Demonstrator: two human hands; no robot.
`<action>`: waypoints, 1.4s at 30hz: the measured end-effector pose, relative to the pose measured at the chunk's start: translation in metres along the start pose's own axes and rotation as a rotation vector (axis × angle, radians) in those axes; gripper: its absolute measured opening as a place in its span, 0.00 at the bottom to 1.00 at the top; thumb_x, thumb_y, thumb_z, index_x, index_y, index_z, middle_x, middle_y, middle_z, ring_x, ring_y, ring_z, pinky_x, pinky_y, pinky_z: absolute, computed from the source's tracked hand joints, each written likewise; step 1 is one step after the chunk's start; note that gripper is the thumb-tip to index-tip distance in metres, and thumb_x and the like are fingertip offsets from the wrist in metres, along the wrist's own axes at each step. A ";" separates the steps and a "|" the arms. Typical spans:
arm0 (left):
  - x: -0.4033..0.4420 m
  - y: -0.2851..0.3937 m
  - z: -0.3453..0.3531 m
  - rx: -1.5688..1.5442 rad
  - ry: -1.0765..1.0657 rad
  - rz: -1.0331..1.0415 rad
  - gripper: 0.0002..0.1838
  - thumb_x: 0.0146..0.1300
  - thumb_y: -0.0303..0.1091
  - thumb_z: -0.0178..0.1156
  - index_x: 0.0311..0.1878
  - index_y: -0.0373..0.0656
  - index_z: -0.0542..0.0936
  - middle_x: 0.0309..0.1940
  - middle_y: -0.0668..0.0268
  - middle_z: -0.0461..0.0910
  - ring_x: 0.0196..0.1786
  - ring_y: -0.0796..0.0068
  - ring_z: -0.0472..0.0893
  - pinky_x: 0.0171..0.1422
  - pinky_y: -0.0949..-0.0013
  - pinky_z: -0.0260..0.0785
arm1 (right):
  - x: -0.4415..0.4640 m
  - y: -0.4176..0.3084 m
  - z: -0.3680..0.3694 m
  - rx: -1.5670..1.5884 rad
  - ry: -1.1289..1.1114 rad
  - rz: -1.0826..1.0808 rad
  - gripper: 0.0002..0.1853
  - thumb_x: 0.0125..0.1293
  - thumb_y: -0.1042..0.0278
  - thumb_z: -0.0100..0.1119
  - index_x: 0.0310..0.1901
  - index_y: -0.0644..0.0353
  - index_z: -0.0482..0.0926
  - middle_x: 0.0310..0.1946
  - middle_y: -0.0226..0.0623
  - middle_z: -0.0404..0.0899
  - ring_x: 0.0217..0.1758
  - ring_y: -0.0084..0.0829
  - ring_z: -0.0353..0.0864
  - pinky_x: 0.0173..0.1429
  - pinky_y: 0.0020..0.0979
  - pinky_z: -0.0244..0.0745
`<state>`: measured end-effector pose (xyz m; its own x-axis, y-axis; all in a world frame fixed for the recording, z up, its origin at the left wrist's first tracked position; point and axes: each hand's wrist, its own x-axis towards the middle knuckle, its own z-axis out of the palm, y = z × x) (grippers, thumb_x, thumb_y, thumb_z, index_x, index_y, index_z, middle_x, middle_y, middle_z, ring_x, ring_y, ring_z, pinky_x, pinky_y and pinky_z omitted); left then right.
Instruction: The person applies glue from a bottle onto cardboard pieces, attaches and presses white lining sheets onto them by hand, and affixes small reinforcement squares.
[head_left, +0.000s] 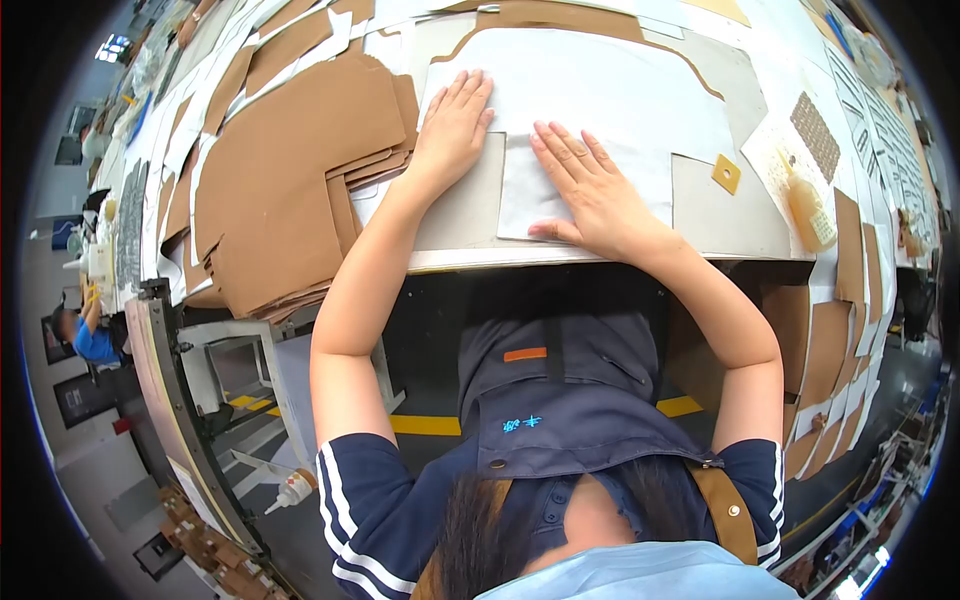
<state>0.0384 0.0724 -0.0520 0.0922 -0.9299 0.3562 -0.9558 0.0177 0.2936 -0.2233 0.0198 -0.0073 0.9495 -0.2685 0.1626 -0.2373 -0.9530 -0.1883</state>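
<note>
From where I stand, someone in a dark apron (570, 425) has both bare hands out over the desk (460, 228). A smooth white sheet (590, 90) lies in the middle of it, broad at the far side, with a narrower part running down to the near edge. Brown material (560, 17) shows along its far side, and a thin brown border peeks out at the far right.

The left hand (455, 135) is palm down on the sheet's left margin, fingers pointing away. Its grip is wide open, flat, with hold of nothing. The right hand (600, 200) lies across the narrower part, fingers fanned out and thumb off to the left; that grip is open too and has hold of nothing, just touching the sheet.

Left of the sheet there's a big, uneven stack of brown cut pieces (290, 170), some edges sticking out. Just right of the sheet sits a small yellow square with a hole (726, 174). Farther right is a squeeze bottle (808, 212), near a brown textured patch (815, 135); whether the bottle stands or lies, I can't tell.
</note>
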 end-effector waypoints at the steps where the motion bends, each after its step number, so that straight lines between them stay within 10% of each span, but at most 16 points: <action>1: -0.001 -0.001 0.002 -0.001 0.002 0.007 0.25 0.80 0.37 0.47 0.75 0.41 0.69 0.78 0.54 0.65 0.82 0.53 0.59 0.85 0.50 0.48 | 0.001 -0.002 0.002 0.005 -0.032 -0.021 0.55 0.68 0.29 0.53 0.80 0.68 0.51 0.83 0.48 0.50 0.88 0.41 0.44 0.88 0.46 0.38; 42: 0.000 0.005 0.011 0.088 0.102 -0.034 0.23 0.79 0.38 0.48 0.74 0.44 0.72 0.77 0.58 0.68 0.82 0.61 0.61 0.85 0.53 0.51 | 0.017 -0.008 -0.005 0.125 -0.078 -0.114 0.54 0.64 0.30 0.62 0.78 0.66 0.57 0.79 0.53 0.58 0.84 0.49 0.54 0.86 0.47 0.46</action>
<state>0.0301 0.0683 -0.0606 0.1487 -0.8871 0.4369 -0.9720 -0.0497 0.2298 -0.2064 0.0216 0.0019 0.9830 -0.1430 0.1149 -0.1041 -0.9506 -0.2924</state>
